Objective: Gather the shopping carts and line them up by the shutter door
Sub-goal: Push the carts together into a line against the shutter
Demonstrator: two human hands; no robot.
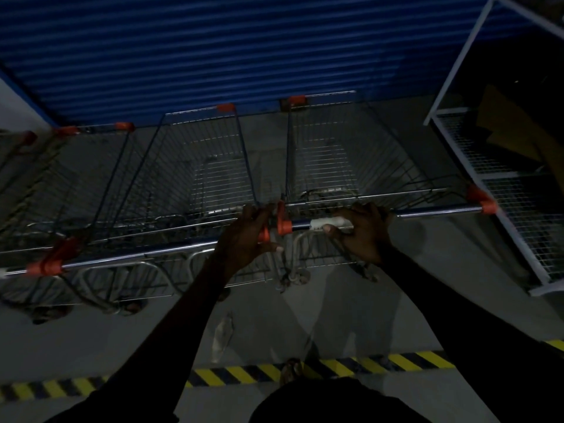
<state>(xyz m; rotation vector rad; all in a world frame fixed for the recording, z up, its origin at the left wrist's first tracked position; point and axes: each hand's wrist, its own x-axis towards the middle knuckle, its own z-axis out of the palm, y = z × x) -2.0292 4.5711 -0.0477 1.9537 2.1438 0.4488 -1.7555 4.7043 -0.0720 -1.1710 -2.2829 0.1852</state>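
Observation:
Wire shopping carts with orange corner caps stand side by side, noses toward the blue shutter door point(213, 50). The right cart point(329, 154) has a blue handle bar with a white wrap; my right hand point(361, 232) grips that bar near its left end. The middle cart point(210, 166) stands just left of it; my left hand point(250, 236) holds the orange right end of its handle. The two handles nearly meet between my hands. A further cart point(76, 184) stands at the left, partly cut off by the frame edge.
A white metal rack point(476, 166) with mesh shelves and cardboard stands close on the right. Yellow-black hazard tape point(238, 375) crosses the grey concrete floor behind the carts, near my foot point(290, 370). A scrap of clear plastic point(222, 334) lies on the floor. The scene is dim.

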